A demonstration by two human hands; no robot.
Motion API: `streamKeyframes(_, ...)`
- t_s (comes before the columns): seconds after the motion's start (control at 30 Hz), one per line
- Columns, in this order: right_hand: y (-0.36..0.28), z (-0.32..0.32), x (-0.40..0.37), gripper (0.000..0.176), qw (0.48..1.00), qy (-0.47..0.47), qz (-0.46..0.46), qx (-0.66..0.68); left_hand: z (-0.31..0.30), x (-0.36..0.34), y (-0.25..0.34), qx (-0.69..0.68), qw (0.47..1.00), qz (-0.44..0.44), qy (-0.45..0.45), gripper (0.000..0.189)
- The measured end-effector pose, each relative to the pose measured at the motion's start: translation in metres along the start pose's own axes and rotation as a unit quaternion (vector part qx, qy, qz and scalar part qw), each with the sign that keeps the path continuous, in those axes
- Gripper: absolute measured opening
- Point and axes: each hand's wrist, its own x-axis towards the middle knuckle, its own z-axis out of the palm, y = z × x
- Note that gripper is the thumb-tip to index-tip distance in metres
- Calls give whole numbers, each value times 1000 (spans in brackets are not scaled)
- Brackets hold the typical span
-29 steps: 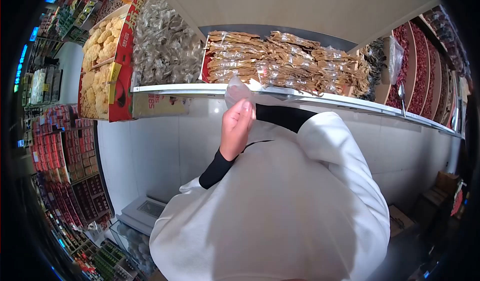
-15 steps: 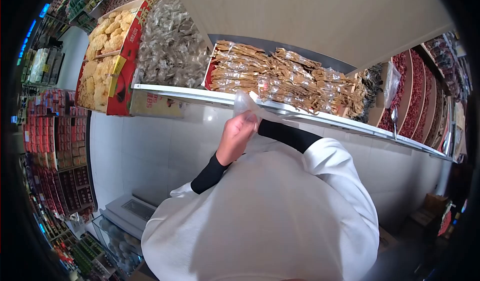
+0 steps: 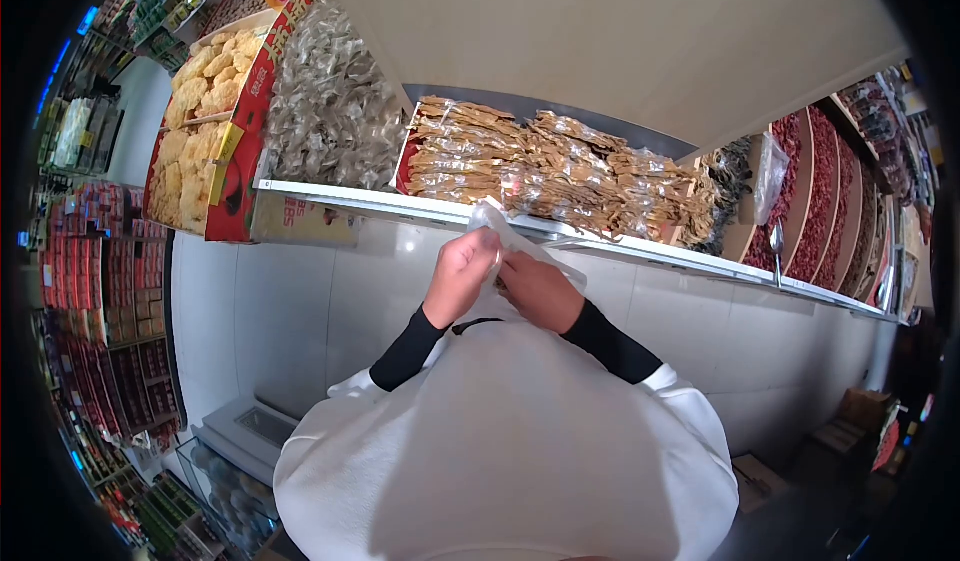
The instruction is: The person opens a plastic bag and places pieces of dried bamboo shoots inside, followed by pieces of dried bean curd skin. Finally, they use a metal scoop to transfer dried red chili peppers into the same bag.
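Bag (image 3: 550, 254), clear and thin, lies between both hands at the frame's centre, its top rising past the fingers toward the tabletop (image 3: 420, 204). Left hand (image 3: 460, 276) pinches its edge; right hand (image 3: 540, 289), curled, grips it just beside the left.
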Motion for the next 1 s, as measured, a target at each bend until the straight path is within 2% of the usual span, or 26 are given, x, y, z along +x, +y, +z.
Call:
streamKeyframes(0.07, -20, -39, -24, 35, 999, 5, 32, 0, 2, 3, 6, 2, 1000, 7, 7, 34)
streamKeyframes(0.13, -23, -67, -48, 34, 986, 115, 54, 107, 0, 7, 9, 8, 1000, 15, 17, 34)
streamKeyframes(0.27, 13, -106, -86, 35, 979, 167, 50, 106, -1, 8, 4, 16, 999, 8, 30, 38)
streamKeyframes(0.33, 44, -108, -98, 33, 910, 238, 124, 315, -2, 6, 0, 16, 999, 7, 36, 40)
streamKeyframes(0.37, 58, -109, -98, 33, 910, 238, 125, 315, -4, 4, -4, 13, 999, 0, 45, 40)
streamKeyframes(0.47, 113, -103, -80, 34, 797, 318, 160, 489, -5, -2, -11, 11, 998, -15, 66, 39)
streamKeyframes(0.53, 158, -87, -58, 36, 737, 355, 159, 553, -2, -5, -13, 12, 997, -23, 76, 39)
streamKeyframes(0.63, 220, -63, -28, 39, 732, 342, 186, 559, 2, -8, -11, 13, 996, -23, 85, 40)
streamKeyframes(0.77, 253, -51, 1, 39, 750, 328, 197, 539, 10, -12, -9, 12, 994, -18, 104, 40)
streamKeyframes(0.87, 258, -52, 13, 36, 785, 310, 191, 501, 13, -16, -9, 17, 992, -18, 120, 40)
streamKeyframes(0.93, 258, -57, 16, 36, 835, 281, 222, 417, 16, -16, -9, 21, 991, -19, 131, 40)
streamKeyframes(0.97, 269, -50, 23, 37, 884, 328, 177, 283, 19, -17, -10, 18, 991, -20, 134, 40)
streamKeyframes(1.0, 282, -44, 22, 37, 885, 325, 174, 285, 22, -16, -10, 15, 990, -20, 138, 39)
